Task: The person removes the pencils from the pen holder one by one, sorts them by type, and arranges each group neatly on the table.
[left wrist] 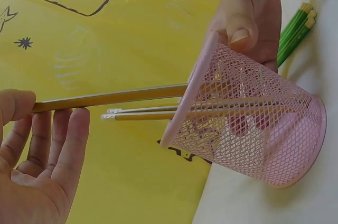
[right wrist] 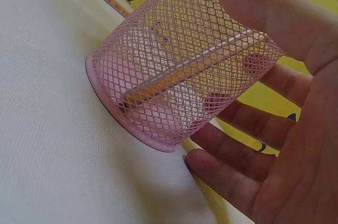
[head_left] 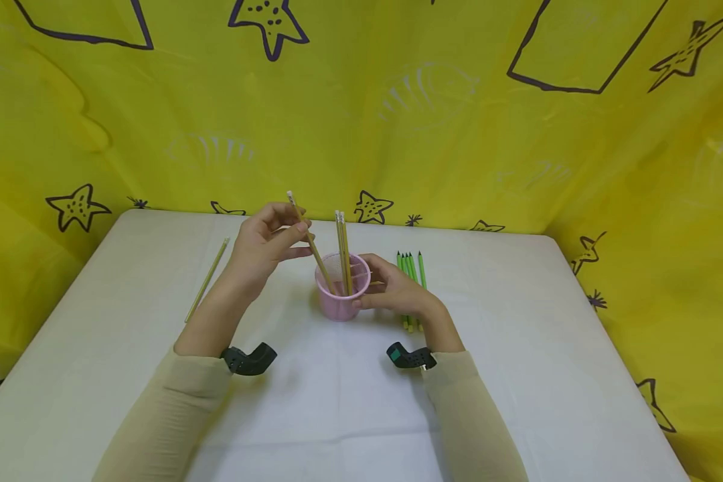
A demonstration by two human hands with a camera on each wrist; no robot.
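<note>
My left hand pinches a yellow pencil between thumb and fingers near its white eraser end. The pencil leans, and its lower part is inside a pink mesh pencil cup. Other yellow pencils stand upright in the cup, eraser ends up. On the cup's right side, my right hand grips it, the thumb at the rim and the fingers around the mesh wall. The right wrist view shows the cup tilted in frame, with a pencil visible through the mesh.
Several green pencils lie side by side right of the cup, partly behind the right hand and wrist. A single yellow pencil lies on the white table beside the left forearm. A yellow patterned curtain hangs behind the table.
</note>
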